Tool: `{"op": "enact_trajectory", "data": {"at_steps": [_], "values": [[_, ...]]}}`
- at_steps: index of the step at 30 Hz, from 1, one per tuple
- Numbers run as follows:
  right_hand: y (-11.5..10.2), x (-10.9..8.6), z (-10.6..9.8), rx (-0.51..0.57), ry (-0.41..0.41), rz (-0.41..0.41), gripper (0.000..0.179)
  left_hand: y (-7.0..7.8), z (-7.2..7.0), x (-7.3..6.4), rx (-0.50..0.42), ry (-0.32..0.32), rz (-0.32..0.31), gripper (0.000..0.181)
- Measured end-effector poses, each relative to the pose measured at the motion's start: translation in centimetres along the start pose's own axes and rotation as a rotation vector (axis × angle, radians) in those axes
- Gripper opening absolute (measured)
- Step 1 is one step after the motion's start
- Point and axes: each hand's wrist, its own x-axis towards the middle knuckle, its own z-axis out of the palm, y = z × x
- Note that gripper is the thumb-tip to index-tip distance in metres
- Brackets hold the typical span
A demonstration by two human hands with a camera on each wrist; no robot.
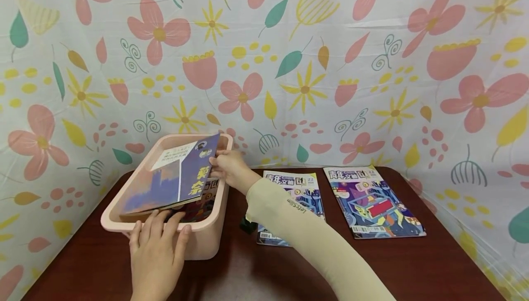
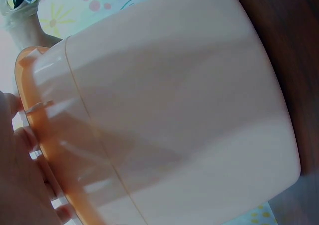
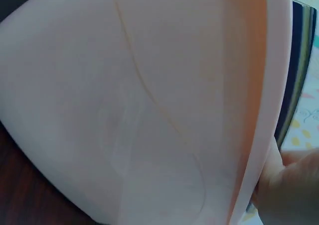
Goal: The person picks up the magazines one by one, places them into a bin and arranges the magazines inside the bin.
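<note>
R hand [image 1: 231, 165] pinching purple book [image 1: 167, 181] by its right edge, thumb on top, other fingers mostly hidden underneath. Book is in the bin [image 1: 202, 246], tilted: far right corner up above the rim, near edge low by the front wall. Prob. held at the edge since the bin walls block a grip from the side; tilt likely gives room for fingers under. Right wrist view shows layered edges past the rim, so maybe >1 vol. in the pinch, can't confirm.

L hand [image 1: 157, 246] over the front rim, back of hand up, fingertips at book's near edge, thumb apart at the rim. Can't tell if it grips rim, book or just rests; prob. there to steady bin and/or guide the low edge.

R arm comes in from lower right, sleeve [image 1: 306, 232] crossing above L mag [image 1: 307, 195] and hiding part of it; wrist roughly level w/ bin rim. L arm comes up from bottom edge, short reach, approx. straight ahead.

Other printed matter [image 1: 198, 211] under book in bin, mostly covered. R mag [image 1: 374, 204] flat on table [image 1: 256, 273], face up, apart from L mag, so both covers read separately.
</note>
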Motion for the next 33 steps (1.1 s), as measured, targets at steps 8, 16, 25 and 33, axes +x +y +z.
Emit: {"op": "enact_trajectory", "data": {"at_steps": [8,16,25,33], "values": [[-0.4,-0.1,-0.4,-0.124,-0.154,-0.082,0.05,-0.2,0.1,-0.1,-0.011,-0.009,0.01,0.037],[-0.5,-0.8,-1.8,-0.051,-0.192,-0.165,0.048,-0.2,0.0,0.0,-0.018,-0.011,0.005,0.036],[-1.3,-2.0,-5.0,-0.07,-0.23,-0.2,0.046,-0.2,0.1,-0.1,-0.015,-0.013,0.007,0.037],[-2.0,-3.0,-9.4,-0.152,-0.207,-0.201,0.049,-0.3,0.0,0.0,-0.007,-0.016,0.009,0.037]]}}
